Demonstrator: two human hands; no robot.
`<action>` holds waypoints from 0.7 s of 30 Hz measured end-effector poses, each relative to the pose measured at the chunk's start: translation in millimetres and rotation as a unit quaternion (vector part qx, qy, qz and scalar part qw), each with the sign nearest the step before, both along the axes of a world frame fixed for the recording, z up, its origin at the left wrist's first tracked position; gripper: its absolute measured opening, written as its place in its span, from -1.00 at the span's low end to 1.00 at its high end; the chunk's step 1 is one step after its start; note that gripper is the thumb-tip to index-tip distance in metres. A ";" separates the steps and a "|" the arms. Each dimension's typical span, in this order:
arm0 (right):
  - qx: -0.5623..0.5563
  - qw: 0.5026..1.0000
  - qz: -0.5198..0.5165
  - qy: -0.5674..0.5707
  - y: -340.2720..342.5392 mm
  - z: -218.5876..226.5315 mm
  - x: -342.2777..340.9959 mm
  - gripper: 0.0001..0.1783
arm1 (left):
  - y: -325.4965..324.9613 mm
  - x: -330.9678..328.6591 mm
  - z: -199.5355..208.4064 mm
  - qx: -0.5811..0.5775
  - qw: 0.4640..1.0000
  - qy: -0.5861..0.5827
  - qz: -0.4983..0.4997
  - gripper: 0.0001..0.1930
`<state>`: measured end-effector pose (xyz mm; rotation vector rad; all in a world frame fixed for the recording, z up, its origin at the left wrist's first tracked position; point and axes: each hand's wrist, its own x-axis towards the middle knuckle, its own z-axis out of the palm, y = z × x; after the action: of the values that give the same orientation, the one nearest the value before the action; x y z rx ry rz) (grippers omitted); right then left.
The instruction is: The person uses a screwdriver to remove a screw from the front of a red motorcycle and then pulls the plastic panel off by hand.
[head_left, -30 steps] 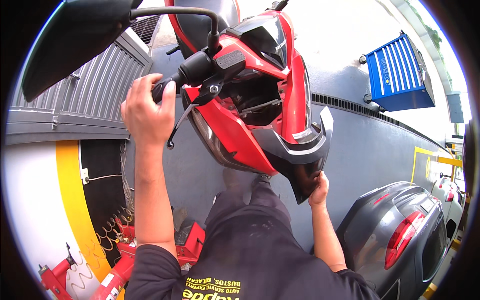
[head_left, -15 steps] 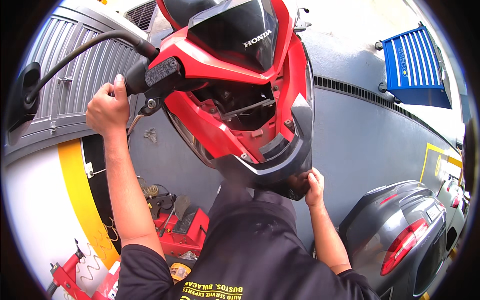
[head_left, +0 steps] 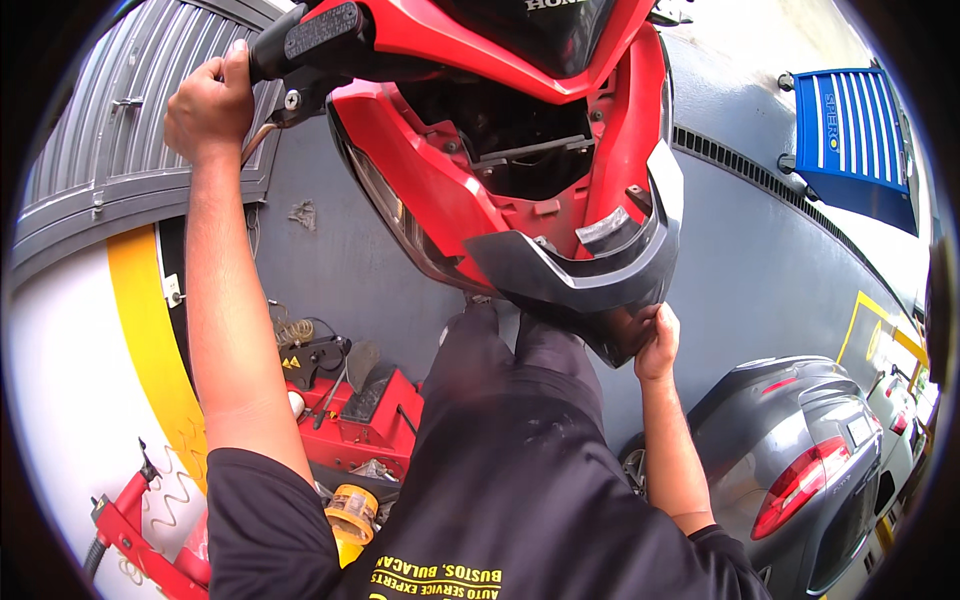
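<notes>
A red motor scooter (head_left: pixel 430 180) stands facing me, with an open cavity (head_left: pixel 530 165) in its front. My left hand (head_left: pixel 208 108) is wrapped round the black handlebar grip (head_left: pixel 268 52) at the upper left. Low on the scooter's nose, my right hand (head_left: pixel 658 343) pinches the lower right corner of a black front cover panel (head_left: pixel 600 285). The panel sits askew over the red body, its pointed left end standing across the red fairing. My right thumb is in sight, while the fingers behind the panel are mostly hidden.
A red machine (head_left: pixel 365 425) stands at the lower left beside a yellow-lidded tub (head_left: pixel 350 512). A grey car (head_left: pixel 790 450) is parked at the lower right. The blue tool cabinet (head_left: pixel 860 145) is at the upper right, near a floor drain grate (head_left: pixel 760 180). A grey metal gate (head_left: pixel 110 150) is at the left.
The scooter sits higher in the view. My right hand has moved up and right with the panel, whose left end has shifted over the red fairing. My left hand keeps its hold on the grip.
</notes>
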<state>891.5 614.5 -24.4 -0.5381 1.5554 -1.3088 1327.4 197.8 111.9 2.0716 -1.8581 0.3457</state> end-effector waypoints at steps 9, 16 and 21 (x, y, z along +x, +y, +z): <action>-0.001 0.998 -0.042 -0.041 24.0 -19.5 28.8 -0.60 | 6.9 -5.4 -2.9 -0.117 0.990 0.048 -0.064 -0.43; 0.005 0.991 -0.075 -0.115 40.2 -23.7 59.0 -0.61 | 20.8 -13.4 6.6 -0.123 0.989 0.018 -0.083 -0.36; -0.016 0.997 -0.072 -0.018 29.7 -12.6 76.5 -0.58 | 11.3 -7.9 2.9 -0.139 0.985 0.035 -0.097 -0.36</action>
<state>968.0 644.1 -37.0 -0.4265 1.5680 -1.4471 1319.6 209.1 114.8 1.6840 -1.8340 0.4464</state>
